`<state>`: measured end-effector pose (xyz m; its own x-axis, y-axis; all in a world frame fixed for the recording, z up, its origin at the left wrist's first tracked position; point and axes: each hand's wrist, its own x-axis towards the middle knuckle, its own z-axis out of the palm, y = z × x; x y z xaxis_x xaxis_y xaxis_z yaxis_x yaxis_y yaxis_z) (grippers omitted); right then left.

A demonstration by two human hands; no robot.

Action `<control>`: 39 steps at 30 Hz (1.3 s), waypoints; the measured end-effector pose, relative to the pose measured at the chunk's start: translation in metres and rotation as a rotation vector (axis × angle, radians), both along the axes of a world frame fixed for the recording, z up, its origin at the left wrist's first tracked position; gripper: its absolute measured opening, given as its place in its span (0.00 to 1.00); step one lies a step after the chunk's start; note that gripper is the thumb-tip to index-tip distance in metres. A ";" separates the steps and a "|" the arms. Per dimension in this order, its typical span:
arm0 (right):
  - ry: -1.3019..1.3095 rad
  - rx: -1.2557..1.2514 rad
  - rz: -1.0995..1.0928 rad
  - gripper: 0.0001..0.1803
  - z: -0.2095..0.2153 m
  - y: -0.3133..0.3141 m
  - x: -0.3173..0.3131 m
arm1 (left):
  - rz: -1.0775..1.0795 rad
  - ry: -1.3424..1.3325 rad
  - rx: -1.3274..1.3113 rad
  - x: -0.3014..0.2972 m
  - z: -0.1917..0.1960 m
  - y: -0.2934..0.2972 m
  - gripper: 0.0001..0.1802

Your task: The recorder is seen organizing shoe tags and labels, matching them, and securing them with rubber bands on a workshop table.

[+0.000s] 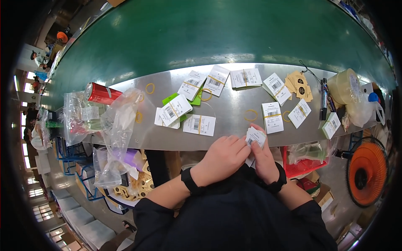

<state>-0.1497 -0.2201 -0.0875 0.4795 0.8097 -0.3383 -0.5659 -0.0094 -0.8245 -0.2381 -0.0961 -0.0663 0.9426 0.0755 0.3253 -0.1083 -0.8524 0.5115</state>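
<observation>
A small stack of white barcode cards (255, 137) is held near the front edge of the metal table. My right hand (266, 163) is closed round it, thumb on top. My left hand (224, 158) presses curled fingers to the left side of the stack; the fingertips are partly hidden. More white card shows below, between the hands. Just beyond lies a rubber-banded card bundle (273, 118), with a loose rubber band (251, 115) beside it. Another banded bundle (199, 125) lies to the left, and several more are spread across the table.
Green cards (197, 98) lie under the left bundles. Kraft tags (299, 85), a marker pen (323, 102) and tape rolls (344, 86) are at the right. A red can (102, 93) and clear plastic bags (121, 119) stand left. An orange fan (366, 172) is at lower right; a green surface (209, 33) stretches beyond.
</observation>
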 end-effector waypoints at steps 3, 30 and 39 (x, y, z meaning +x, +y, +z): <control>0.045 0.019 -0.012 0.24 0.001 0.001 0.001 | -0.125 0.033 0.014 0.003 0.005 0.006 0.11; 0.452 0.343 -0.234 0.25 -0.005 -0.012 0.044 | 0.658 0.205 0.223 -0.008 0.009 0.097 0.26; 0.457 0.296 -0.204 0.25 -0.008 -0.005 0.037 | 0.957 0.146 0.002 -0.048 0.001 0.150 0.20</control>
